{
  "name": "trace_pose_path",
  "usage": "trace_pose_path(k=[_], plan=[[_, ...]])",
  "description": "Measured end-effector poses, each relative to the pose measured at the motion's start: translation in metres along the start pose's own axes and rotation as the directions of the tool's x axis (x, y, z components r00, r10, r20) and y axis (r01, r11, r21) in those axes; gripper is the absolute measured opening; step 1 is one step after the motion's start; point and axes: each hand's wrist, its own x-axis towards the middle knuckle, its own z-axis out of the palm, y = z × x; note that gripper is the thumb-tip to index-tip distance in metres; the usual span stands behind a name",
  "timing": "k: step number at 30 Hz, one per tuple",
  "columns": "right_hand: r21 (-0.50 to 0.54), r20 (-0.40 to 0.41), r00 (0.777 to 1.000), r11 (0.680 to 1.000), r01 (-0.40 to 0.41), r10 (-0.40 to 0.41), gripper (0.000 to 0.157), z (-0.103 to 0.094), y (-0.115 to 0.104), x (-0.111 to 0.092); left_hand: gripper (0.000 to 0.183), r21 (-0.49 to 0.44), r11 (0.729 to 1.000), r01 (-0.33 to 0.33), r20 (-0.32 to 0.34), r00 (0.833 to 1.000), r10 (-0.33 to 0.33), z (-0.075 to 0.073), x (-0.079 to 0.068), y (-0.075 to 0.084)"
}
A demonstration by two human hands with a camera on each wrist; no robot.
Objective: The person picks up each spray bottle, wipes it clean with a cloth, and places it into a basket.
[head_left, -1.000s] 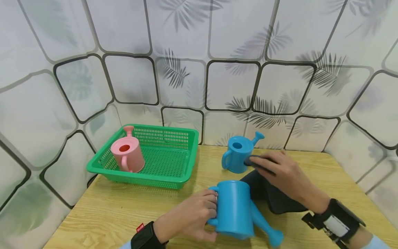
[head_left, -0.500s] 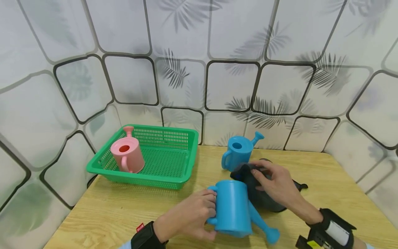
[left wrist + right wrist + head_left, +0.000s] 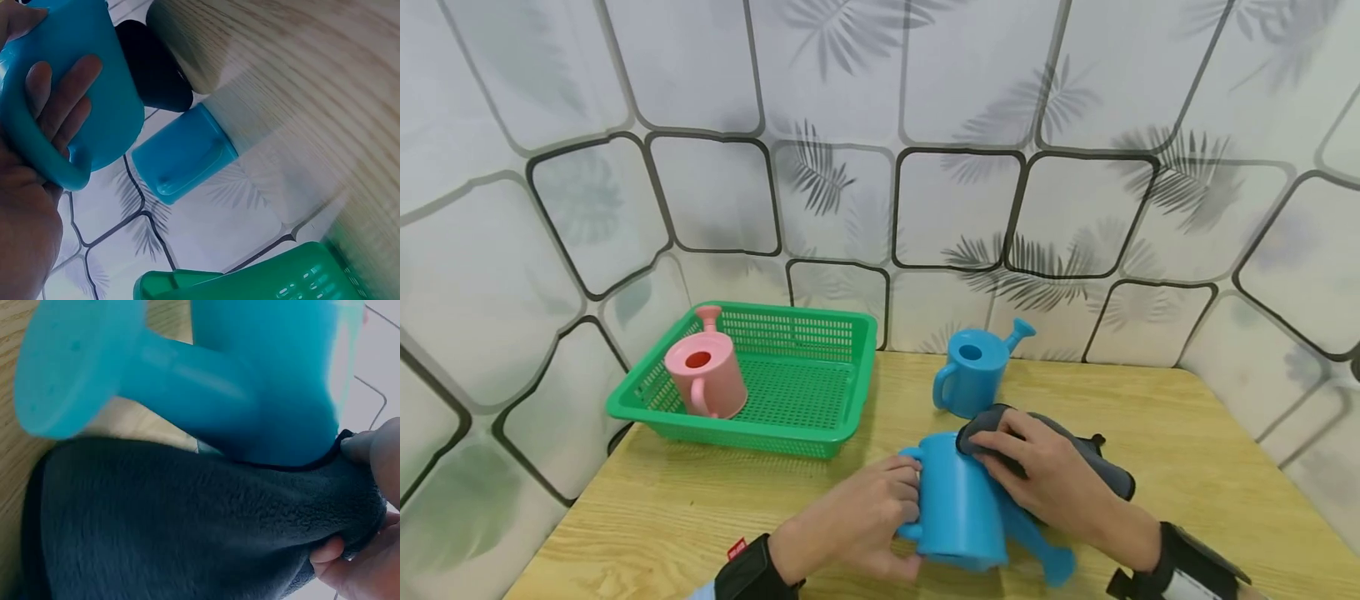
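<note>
My left hand (image 3: 861, 521) grips the handle of a blue watering can (image 3: 958, 508), its fingers through the handle loop in the left wrist view. The can is tipped, with its spout (image 3: 187, 375) pointing down to the right near the table. My right hand (image 3: 1052, 479) pinches a dark grey cloth (image 3: 169, 519) and presses it against the upper side of the can. The rest of the cloth drapes past the hand to the right, covering part of the spout's base. Behind the hands stands another blue watering can (image 3: 973, 375), upright on the table.
A green basket (image 3: 730, 429) stands at the back left of the wooden table (image 3: 647, 508), with a pink watering can (image 3: 711, 379) in its left part. A patterned curtain (image 3: 850, 208) closes off the back and sides.
My right hand has brought the cloth down from beside the standing blue can onto the held one, and the cloth has swung and refolded. My left hand has hardly moved.
</note>
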Motion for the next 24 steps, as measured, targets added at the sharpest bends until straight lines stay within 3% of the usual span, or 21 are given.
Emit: trace_pose_path(k=[3, 7, 15, 24], plan=[[-0.025, 0.043, 0.999, 1.0, 0.007, -0.006, 0.034, 0.001, -0.003, 0.0, 0.033, 0.012, 1.0, -0.001, -0.003, 1.0, 0.001, 0.0, 0.0, 0.0], [0.03, 0.091, 0.996, 0.999, 0.02, -0.023, 0.034, 0.001, -0.008, -0.002, 0.035, 0.03, 1.0, 0.0, -0.011, 1.0, 0.001, 0.0, -0.001, -0.001], [0.135, 0.098, 0.972, 0.97, 0.201, -0.215, 0.026, 0.002, -0.021, -0.009, 0.039, 0.014, 0.999, 0.044, -0.014, 0.999, -0.044, -0.002, -0.004, -0.003], [0.131, 0.168, 0.949, 0.96, 0.249, -0.269, 0.018, -0.002, -0.035, -0.015, 0.034, 0.009, 0.999, 0.052, -0.011, 0.999, -0.051, -0.001, -0.007, -0.007]])
